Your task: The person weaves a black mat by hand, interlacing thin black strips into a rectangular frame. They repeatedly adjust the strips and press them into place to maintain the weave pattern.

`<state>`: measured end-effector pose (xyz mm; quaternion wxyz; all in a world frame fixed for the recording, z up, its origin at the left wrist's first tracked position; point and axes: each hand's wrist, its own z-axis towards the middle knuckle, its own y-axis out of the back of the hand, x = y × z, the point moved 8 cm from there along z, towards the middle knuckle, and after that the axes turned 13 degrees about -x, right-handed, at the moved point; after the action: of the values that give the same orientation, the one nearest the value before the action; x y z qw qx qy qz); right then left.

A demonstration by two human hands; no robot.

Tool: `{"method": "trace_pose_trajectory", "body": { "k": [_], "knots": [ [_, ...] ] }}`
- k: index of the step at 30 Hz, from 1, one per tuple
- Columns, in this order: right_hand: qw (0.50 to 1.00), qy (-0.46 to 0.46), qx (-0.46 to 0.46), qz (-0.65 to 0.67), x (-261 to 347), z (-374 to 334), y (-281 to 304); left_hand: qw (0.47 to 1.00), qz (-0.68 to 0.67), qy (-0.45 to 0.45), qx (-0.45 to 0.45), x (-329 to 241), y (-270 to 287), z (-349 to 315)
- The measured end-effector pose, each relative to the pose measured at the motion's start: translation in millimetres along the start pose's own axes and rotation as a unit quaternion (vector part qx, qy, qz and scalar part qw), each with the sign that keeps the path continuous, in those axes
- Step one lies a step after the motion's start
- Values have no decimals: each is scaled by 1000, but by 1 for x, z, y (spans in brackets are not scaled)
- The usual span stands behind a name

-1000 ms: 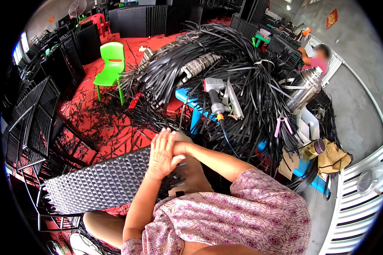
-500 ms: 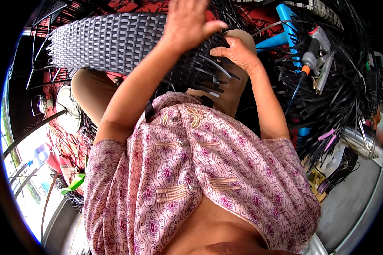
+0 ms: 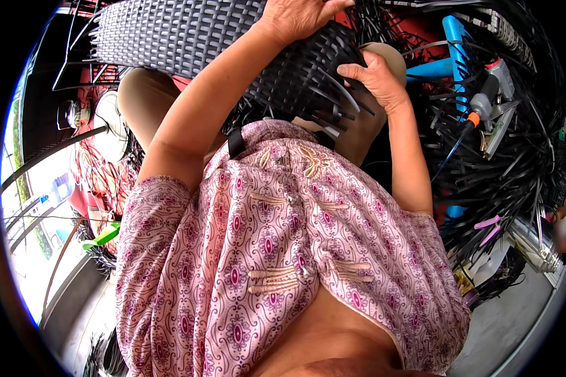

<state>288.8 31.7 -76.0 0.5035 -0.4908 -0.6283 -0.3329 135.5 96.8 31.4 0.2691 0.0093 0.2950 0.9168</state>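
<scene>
A curved panel of dark grey woven plastic strips (image 3: 170,47) lies across my knees, with loose strip ends (image 3: 343,113) sticking out at its right end. My left hand (image 3: 302,17) is over the panel's upper right part, thumb stretched out. Its other fingers are partly cut off by the upper edge of the picture. My right hand (image 3: 378,80) grips the panel's right end, thumb on top and fingers curled around the edge, partly hidden.
At the right lie a grey air stapler (image 3: 487,97) with a blue hose, a blue frame (image 3: 456,56), pink-handled scissors (image 3: 487,226) and heaps of black strips (image 3: 516,169). A round white stool-like disc (image 3: 110,125) and a green object (image 3: 102,235) stand at the left.
The view has shifted, so the panel and both hands sit higher and further right in the picture. My left hand's spread fingers have moved partly out of view; the right keeps its grip.
</scene>
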Motion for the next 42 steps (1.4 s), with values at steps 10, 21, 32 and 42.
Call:
{"method": "trace_pose_trajectory", "body": {
  "k": [10, 21, 32, 42],
  "knots": [
    [988, 116, -64, -73, -7, 5, 21, 940, -340, 15, -15, -87, -6, -25],
    [990, 135, -3, 33, -14, 10, 16, 957, -286, -44, 35, -104, 31, -81],
    [999, 5, -34, -10, -4, -4, 5, 973, -176, 130, -77, 68, 57, -45],
    [973, 147, -73, -161, -26, 13, 49, 921, -389, -1, -16, -110, 5, -31]
  ]
}}
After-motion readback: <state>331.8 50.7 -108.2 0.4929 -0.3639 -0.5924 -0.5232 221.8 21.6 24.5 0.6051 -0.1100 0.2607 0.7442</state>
